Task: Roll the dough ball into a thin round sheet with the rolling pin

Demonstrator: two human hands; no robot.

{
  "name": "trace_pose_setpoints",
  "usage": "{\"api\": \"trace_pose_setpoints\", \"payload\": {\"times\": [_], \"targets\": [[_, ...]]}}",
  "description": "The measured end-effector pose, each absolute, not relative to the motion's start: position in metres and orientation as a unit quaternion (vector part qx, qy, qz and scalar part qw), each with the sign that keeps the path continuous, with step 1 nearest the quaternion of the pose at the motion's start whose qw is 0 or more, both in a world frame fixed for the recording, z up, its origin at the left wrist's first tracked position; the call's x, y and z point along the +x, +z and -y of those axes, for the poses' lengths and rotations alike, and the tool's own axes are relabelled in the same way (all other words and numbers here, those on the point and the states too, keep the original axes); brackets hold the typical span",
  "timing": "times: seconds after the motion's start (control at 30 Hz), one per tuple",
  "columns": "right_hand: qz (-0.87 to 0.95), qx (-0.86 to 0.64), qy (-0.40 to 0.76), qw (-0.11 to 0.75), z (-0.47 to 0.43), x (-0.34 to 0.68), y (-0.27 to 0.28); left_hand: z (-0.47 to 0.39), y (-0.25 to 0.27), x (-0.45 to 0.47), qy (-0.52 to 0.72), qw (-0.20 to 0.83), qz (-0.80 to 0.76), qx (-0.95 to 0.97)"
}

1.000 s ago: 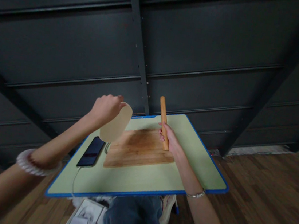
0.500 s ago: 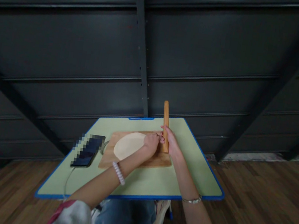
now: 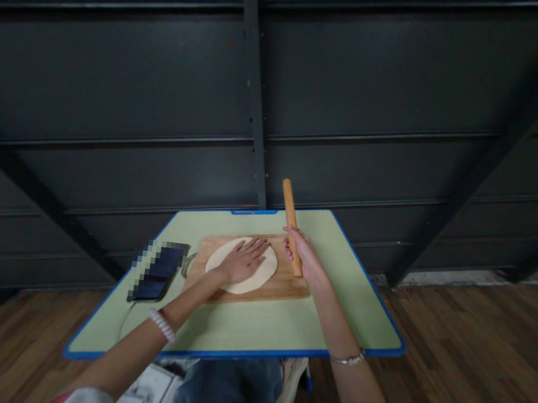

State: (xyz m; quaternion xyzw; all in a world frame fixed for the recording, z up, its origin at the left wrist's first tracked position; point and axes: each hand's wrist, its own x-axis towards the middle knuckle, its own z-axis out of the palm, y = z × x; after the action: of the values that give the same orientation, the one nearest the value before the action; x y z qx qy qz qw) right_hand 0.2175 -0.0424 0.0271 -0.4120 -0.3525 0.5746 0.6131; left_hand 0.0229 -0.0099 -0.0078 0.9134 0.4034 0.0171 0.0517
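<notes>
A thin, pale round of dough [image 3: 258, 281] lies flat on a wooden board [image 3: 285, 287]. My left hand [image 3: 242, 261] rests palm down over the dough, its fingers stretched toward the far right edge. At the board's right side, my right hand [image 3: 301, 249] is wrapped around a wooden rolling pin [image 3: 290, 205]. The pin is held tilted, its far end raised past the board and its near end by the board's right part. My left palm hides the middle of the dough.
The board sits on a small light-green table [image 3: 336, 290] with a blue rim. To the left lies a phone [image 3: 160, 273], partly pixelated, with a cable [image 3: 123, 321]. A dark panelled wall [image 3: 389, 78] stands behind; wooden floor [image 3: 476, 361] surrounds the table.
My left hand has moved left from beside the rolling pin and opened flat onto the dough. The pin's far end has swung slightly left, still in my right hand.
</notes>
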Motion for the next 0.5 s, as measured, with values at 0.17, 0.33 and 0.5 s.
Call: {"api": "trace_pose_setpoints", "payload": {"times": [0.17,0.33,0.5], "targets": [[0.351,-0.44,0.57,0.599,0.041,0.217,0.028,0.025,-0.007,0.031,0.022,0.039,-0.397,0.917],[0.371,-0.442,0.567,0.588,0.04,0.217,0.026,0.054,-0.002,0.031,0.028,0.029,-0.328,0.944],[0.402,-0.44,0.558,0.577,0.04,0.22,0.021,0.076,0.0,0.026,0.031,0.045,-0.277,0.959]]}}
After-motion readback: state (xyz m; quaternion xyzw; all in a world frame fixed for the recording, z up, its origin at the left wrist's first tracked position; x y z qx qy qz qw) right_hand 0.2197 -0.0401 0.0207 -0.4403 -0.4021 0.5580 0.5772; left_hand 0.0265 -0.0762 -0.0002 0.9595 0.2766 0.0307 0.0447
